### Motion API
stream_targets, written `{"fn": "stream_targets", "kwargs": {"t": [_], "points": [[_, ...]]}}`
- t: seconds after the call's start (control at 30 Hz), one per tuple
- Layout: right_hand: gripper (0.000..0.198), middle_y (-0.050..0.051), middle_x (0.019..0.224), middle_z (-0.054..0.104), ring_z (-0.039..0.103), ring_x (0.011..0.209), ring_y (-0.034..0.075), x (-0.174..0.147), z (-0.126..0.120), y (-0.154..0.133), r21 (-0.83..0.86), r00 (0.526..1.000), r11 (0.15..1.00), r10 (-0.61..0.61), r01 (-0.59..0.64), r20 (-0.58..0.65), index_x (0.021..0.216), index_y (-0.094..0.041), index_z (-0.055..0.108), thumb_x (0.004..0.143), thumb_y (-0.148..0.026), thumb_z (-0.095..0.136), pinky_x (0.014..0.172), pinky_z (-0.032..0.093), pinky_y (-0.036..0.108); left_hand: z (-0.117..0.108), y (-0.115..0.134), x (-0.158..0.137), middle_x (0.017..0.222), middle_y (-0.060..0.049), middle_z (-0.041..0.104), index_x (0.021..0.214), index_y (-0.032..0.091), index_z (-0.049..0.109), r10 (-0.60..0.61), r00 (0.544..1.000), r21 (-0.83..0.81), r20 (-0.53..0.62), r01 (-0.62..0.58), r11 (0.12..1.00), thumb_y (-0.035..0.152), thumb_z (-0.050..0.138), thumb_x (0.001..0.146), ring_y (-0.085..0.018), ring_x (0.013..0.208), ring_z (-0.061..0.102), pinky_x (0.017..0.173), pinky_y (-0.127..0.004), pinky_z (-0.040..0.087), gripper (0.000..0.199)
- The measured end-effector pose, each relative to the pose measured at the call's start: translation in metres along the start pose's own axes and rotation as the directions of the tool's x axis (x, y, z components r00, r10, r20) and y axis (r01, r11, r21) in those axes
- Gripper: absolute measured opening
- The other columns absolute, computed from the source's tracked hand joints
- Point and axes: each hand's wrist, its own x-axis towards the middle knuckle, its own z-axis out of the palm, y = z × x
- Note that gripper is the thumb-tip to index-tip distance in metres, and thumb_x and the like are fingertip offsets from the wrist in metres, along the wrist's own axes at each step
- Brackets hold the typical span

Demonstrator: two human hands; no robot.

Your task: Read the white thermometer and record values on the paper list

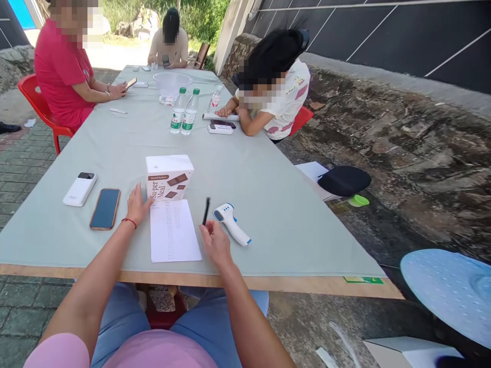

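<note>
My left hand (138, 208) lies on the table with its fingers stretched out, at the lower left corner of a white and brown box (169, 176) marked "Super Meal". Whether it presses on the box or only lies beside it, I cannot tell. Below the box is a white sheet of paper (174, 232) with faint rows of print. In my right hand (217, 244) a black pen (206, 210) is pinched, pointing up, just right of the sheet. A white and blue forehead thermometer (233, 224) lies right beside that hand. Left of my left hand is a phone (105, 208).
A white power bank (80, 189) lies at the left. Two water bottles (183, 112), a clear basin (172, 82) and a white device (220, 128) are farther up the table (115, 143). Three people sit around it. A light blue hat (452, 291) is at the right.
</note>
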Motion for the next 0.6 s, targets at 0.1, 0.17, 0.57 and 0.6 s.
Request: {"fn": "stream_targets", "kwargs": {"t": [0.1, 0.17, 0.57, 0.6], "points": [[0.024, -0.001, 0.068, 0.058, 0.051, 0.062, 0.015, -0.004, -0.001, -0.004, 0.317, 0.990, 0.944, 0.122, -0.094, -0.070, 0.081, -0.021, 0.055, 0.081, -0.044, 0.058, 0.061, 0.041, 0.029, 0.002, 0.009, -0.047, 0.132, -0.018, 0.049, 0.136, 0.017, 0.039, 0.067, 0.998, 0.135, 0.017, -0.069, 0.988, 0.029, 0.065, 0.079, -0.034, 0.127, 0.044, 0.105, -0.055, 0.037, 0.063], [0.022, -0.003, 0.065, 0.056, 0.051, 0.060, 0.014, -0.006, 0.003, -0.010, 0.457, 0.982, 0.878, 0.182, -0.139, -0.052, 0.077, -0.021, 0.055, 0.076, -0.042, 0.061, 0.059, 0.042, 0.028, 0.005, 0.020, -0.084, 0.129, -0.015, 0.051, 0.129, 0.019, 0.048, 0.223, 0.965, 0.167, 0.139, -0.245, 0.955, 0.027, 0.063, 0.081, -0.031, 0.122, 0.048, 0.102, -0.053, 0.040, 0.051], [0.020, 0.000, 0.067, 0.063, 0.055, 0.061, 0.015, -0.008, 0.039, -0.018, 0.436, 0.971, 0.869, 0.229, -0.235, 0.068, 0.074, -0.020, 0.062, 0.068, -0.039, 0.058, 0.061, 0.047, 0.031, 0.015, 0.048, -0.143, 0.126, -0.013, 0.057, 0.116, 0.019, 0.060, 0.355, 0.875, 0.256, 0.328, -0.444, 0.859, 0.027, 0.063, 0.085, -0.031, 0.125, 0.045, 0.109, -0.055, 0.035, 0.032], [0.020, 0.000, 0.066, 0.062, 0.054, 0.060, 0.016, -0.009, 0.040, -0.017, 0.421, 0.973, 0.878, 0.220, -0.227, 0.066, 0.073, -0.020, 0.062, 0.068, -0.039, 0.057, 0.061, 0.047, 0.031, 0.016, 0.049, -0.144, 0.126, -0.013, 0.056, 0.116, 0.019, 0.060, 0.350, 0.877, 0.264, 0.330, -0.442, 0.858, 0.027, 0.064, 0.085, -0.031, 0.125, 0.045, 0.109, -0.055, 0.034, 0.032]]}}
